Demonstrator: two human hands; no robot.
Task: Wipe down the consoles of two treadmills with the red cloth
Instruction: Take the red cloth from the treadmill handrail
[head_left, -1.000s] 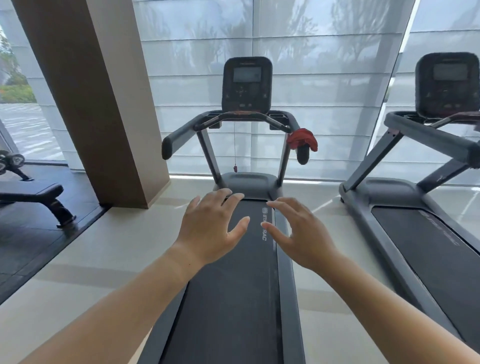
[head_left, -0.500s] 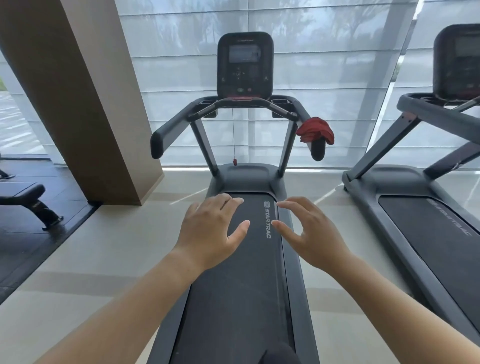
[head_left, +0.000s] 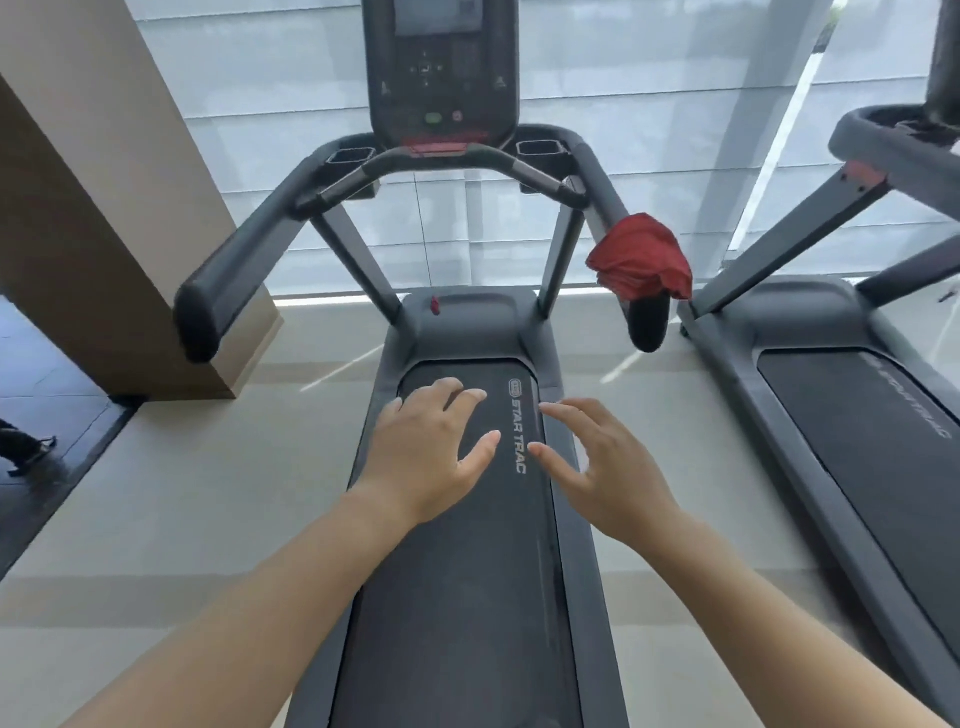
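Note:
The red cloth (head_left: 641, 255) hangs crumpled over the right handrail (head_left: 608, 192) of the near treadmill. That treadmill's dark console (head_left: 441, 73) rises at top centre, its screen cut off by the frame edge. A second treadmill (head_left: 852, 395) stands at the right, with only the bottom of its console (head_left: 943, 57) showing. My left hand (head_left: 426, 457) and my right hand (head_left: 608, 467) hover side by side over the near treadmill's belt (head_left: 467, 597), fingers spread, holding nothing. Both hands are well below and left of the cloth.
A brown pillar (head_left: 104, 218) stands left of the near treadmill. Shaded windows (head_left: 649, 104) fill the wall behind both machines. Pale floor tiles (head_left: 208, 493) run on either side of the belt, with a darker floor area (head_left: 47, 415) at far left.
The view has closed in on the near treadmill; console and cloth now look larger and nearer. Both hands keep the same spread pose over the belt. The bench at left has slid out of view.

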